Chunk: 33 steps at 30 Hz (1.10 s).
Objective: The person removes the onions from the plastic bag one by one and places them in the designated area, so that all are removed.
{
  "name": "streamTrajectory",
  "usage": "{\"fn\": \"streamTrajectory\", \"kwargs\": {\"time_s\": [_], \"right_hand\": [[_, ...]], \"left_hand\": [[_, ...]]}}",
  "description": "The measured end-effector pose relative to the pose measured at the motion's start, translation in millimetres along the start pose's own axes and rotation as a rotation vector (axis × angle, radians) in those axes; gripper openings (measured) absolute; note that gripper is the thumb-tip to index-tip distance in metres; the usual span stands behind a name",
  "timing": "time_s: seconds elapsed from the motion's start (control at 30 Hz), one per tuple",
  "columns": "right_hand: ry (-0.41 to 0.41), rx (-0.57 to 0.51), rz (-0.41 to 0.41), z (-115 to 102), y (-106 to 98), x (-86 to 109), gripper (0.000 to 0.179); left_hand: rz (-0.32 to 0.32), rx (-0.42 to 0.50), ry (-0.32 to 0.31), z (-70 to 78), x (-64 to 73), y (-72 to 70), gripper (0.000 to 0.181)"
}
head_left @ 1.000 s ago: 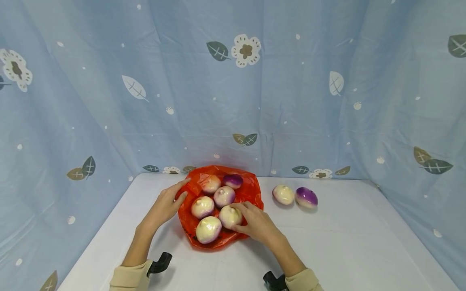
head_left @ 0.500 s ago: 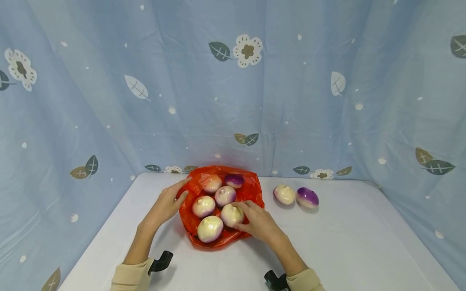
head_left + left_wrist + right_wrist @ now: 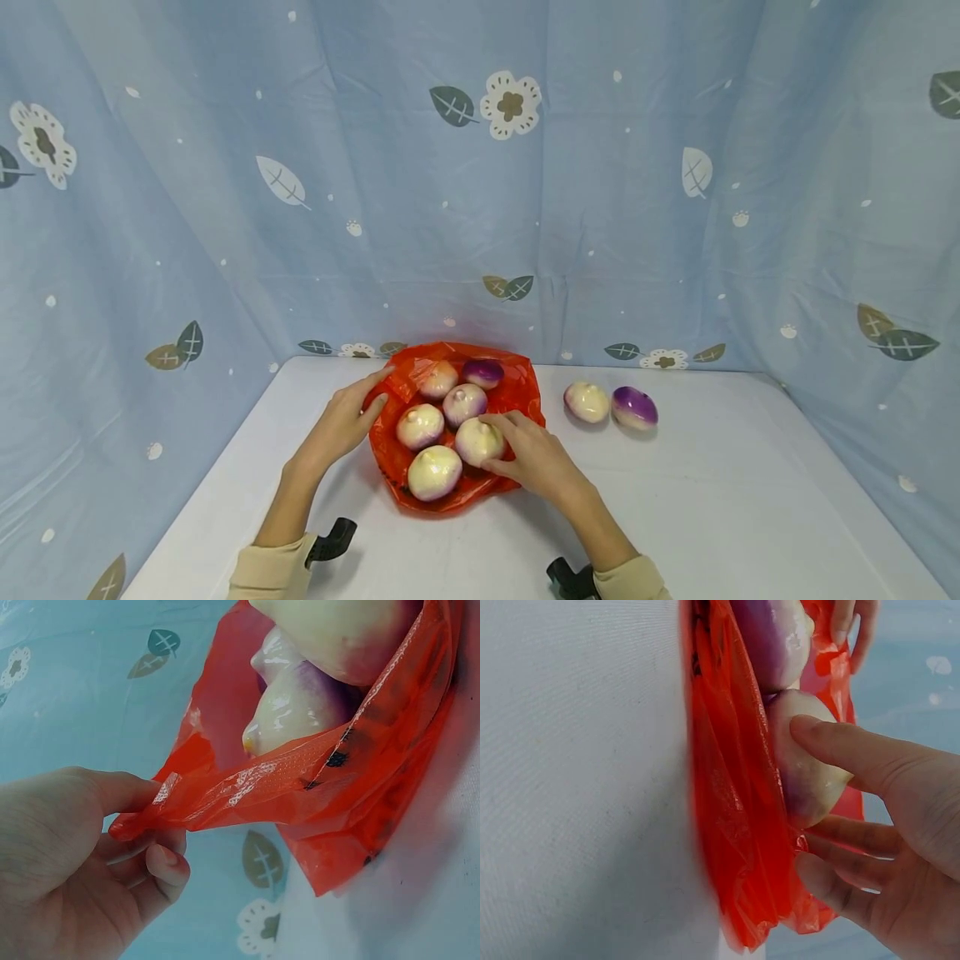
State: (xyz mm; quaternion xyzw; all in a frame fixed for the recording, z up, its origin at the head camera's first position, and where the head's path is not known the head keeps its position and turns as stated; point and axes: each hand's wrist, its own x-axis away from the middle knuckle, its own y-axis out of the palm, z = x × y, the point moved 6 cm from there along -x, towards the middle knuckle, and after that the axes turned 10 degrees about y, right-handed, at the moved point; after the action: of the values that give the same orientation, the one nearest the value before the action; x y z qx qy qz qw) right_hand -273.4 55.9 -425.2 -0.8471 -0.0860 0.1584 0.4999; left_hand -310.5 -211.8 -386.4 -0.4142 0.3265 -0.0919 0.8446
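A red plastic bag [image 3: 408,492] lies spread on the table with its mouth up, and several glossy purple-and-white onions sit in it. My left hand [image 3: 337,421] pinches the bag's left edge between thumb and fingers, as the left wrist view shows. At the bag's right side, my right hand [image 3: 536,458] holds one pale onion [image 3: 477,440], its thumb on one side and fingers round the other. That onion [image 3: 802,761] still rests among the others. Close by in the bag are a front onion [image 3: 435,473] and a left onion [image 3: 420,426].
Outside the bag, to its right, a pale onion [image 3: 587,402] and a purple-topped onion [image 3: 634,408] lie side by side. The white table [image 3: 720,500] ends at a blue patterned curtain [image 3: 637,208] behind and at both sides.
The head view has shifted slightly. Both hands keep almost the same places, the left at the bag's edge and the right on the same onion, which has moved very little.
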Motion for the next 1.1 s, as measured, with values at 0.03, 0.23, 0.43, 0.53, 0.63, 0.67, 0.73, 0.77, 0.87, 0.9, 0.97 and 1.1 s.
{"fn": "streamTrajectory", "kwargs": {"time_s": [0.03, 0.23, 0.43, 0.53, 0.63, 0.67, 0.73, 0.77, 0.87, 0.9, 0.97, 1.1], "right_hand": [[0.006, -0.002, -0.002, 0, -1, -0.1, 0.060], [0.010, -0.008, 0.000, -2, -5, 0.4, 0.060], [0.004, -0.005, 0.016, -2, -8, 0.2, 0.060], [-0.003, -0.006, 0.034, -2, -10, 0.2, 0.060], [-0.010, -0.011, 0.060, -2, -13, 0.2, 0.059], [-0.011, -0.012, 0.068, -2, -14, 0.3, 0.059], [-0.011, -0.018, 0.078, -2, -16, 0.3, 0.059], [-0.011, -0.021, 0.081, -2, -17, 0.4, 0.059], [-0.004, -0.030, 0.081, -2, -20, 1.1, 0.059], [0.000, -0.034, 0.080, -2, -22, 1.4, 0.060], [0.011, -0.039, 0.076, -1, -24, 2.0, 0.060], [0.035, -0.044, 0.072, 1, -29, 2.5, 0.061]], "left_hand": [[-0.001, -0.001, -0.001, -0.1, -0.1, 0.2, 0.047], [-0.003, 0.001, -0.010, -0.4, -0.1, 0.8, 0.047], [-0.004, -0.004, -0.012, 0.2, -0.4, 0.4, 0.047], [-0.005, -0.004, -0.011, 0.2, -0.4, 0.5, 0.047], [-0.004, -0.003, -0.011, -0.3, -0.3, 0.7, 0.048], [-0.004, -0.003, -0.011, -0.4, -0.3, 0.8, 0.048], [-0.004, -0.004, -0.013, -0.6, -0.2, 0.6, 0.048], [-0.003, -0.003, -0.014, -0.7, -0.2, 0.4, 0.048], [-0.003, -0.002, -0.016, -0.8, -0.1, 0.2, 0.048], [-0.002, -0.001, -0.016, -0.9, -0.1, 0.1, 0.048], [-0.001, 0.001, -0.018, -1.0, 0.1, 0.0, 0.048], [0.000, 0.007, -0.018, -1.2, 0.3, 0.1, 0.048]]}}
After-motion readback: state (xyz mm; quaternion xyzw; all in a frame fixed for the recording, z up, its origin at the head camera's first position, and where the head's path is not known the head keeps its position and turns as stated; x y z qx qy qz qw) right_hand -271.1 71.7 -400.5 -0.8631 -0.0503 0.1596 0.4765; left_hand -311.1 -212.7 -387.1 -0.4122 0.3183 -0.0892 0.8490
